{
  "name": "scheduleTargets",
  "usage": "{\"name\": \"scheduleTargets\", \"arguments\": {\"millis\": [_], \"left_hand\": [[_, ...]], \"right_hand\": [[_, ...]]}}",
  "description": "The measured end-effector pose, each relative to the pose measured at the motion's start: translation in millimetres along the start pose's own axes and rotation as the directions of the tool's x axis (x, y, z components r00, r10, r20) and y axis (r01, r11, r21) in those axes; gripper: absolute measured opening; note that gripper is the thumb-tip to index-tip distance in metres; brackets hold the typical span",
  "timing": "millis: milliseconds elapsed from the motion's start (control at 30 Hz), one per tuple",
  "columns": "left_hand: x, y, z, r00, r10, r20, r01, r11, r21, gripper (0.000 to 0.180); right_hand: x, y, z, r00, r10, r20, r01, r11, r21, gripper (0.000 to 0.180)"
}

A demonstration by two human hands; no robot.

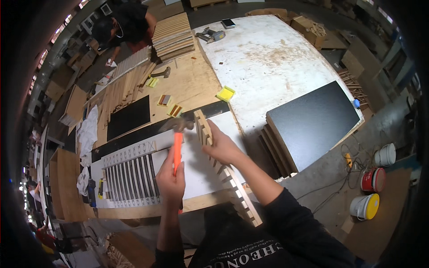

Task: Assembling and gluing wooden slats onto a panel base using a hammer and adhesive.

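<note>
I see the left hand gripping an orange-handled hammer; at two o'clock, the right hand clasps a notched wooden frame.

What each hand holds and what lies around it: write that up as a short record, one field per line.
Left hand: closed around the orange handle of a hammer, its head blurred
Right hand: gripping a notched wooden strip, held at a slant
Left of the hands: row of dark and pale slats; flat black panel beyond it
Ahead: yellow tray; nail gun
Right: stack of black-topped boards
Floor, right: three buckets
Upper left: another person
</note>
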State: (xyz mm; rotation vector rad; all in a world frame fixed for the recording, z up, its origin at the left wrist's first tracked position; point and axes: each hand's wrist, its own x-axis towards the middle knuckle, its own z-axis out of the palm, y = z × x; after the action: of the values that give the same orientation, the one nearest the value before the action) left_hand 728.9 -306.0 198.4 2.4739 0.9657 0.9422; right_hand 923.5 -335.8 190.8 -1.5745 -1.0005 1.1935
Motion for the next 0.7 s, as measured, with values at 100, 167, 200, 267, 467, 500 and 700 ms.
{"name": "scheduleTargets", "arguments": {"millis": [100, 167, 200, 267, 467, 500, 700], "left_hand": [[-33.8, -5.3, -1.1, 0.830, -0.553, -0.071, 0.497, 0.791, -0.357, 0.047], [-46.9, -20.3, 0.6, 0.798, -0.602, -0.003, 0.562, 0.748, -0.353, 0.047], [-54.9, -33.5, 3.0, 0.755, -0.654, 0.040, 0.628, 0.705, -0.329, 0.047], [-74.9, -69.4, 12.5, 0.684, -0.726, 0.068, 0.702, 0.629, -0.334, 0.046], [-85.2, -52.6, 22.7, 0.845, -0.484, 0.228, 0.518, 0.847, -0.118, 0.056], [-71.7, -21.9, 20.9, 0.848, -0.422, 0.320, 0.522, 0.772, -0.364, 0.058], [-62.1, 49.7, -3.2, 0.887, -0.330, 0.324, 0.462, 0.653, -0.599, 0.063]], "right_hand": [[-22.8, 31.8, -22.2, 0.999, 0.046, 0.007, -0.042, 0.955, -0.295, 0.077], [-32.4, 75.1, -45.4, 0.985, -0.066, -0.160, 0.073, 0.997, 0.034, 0.073], [-36.3, 76.3, -50.1, 0.985, -0.060, -0.159, 0.065, 0.998, 0.025, 0.073], [-39.5, 73.6, -53.2, 0.976, -0.051, -0.210, 0.068, 0.995, 0.071, 0.069], [-41.2, 65.0, -43.9, 0.964, -0.088, -0.250, 0.225, 0.772, 0.595, 0.066], [-40.7, 71.3, -43.4, 0.971, -0.058, -0.232, 0.202, 0.716, 0.668, 0.066], [-41.6, 107.3, -15.4, 0.977, -0.038, -0.212, 0.189, 0.627, 0.756, 0.067]]}}
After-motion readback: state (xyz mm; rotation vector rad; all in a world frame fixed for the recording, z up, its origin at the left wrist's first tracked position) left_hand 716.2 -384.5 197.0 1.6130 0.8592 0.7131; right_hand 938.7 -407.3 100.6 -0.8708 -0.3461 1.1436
